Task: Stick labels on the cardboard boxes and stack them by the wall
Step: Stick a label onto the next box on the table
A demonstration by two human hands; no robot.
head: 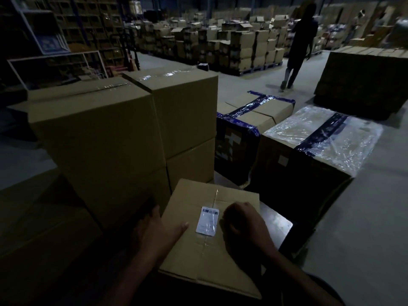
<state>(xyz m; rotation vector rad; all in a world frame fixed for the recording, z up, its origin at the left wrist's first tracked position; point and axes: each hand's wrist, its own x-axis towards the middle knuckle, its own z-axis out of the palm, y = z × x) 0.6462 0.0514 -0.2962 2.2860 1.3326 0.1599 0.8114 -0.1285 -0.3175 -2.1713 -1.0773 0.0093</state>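
A small taped cardboard box (234, 199) sits right in front of me, low in the head view. A white barcode label (208, 220) lies flat on its top, over the tape seam. My left hand (157, 230) holds the box's left edge, thumb on top and fingers over the side. My right hand (241, 224) is curled into a fist and rests on the box top just right of the label. I see nothing held in the fist.
Tall stacked cardboard boxes (106, 138) stand just beyond and left of my box. Two boxes with blue tape (256, 115), one under plastic film (320, 133), sit to the right. A person (300, 45) walks away across the floor, past pallets of boxes (231, 45).
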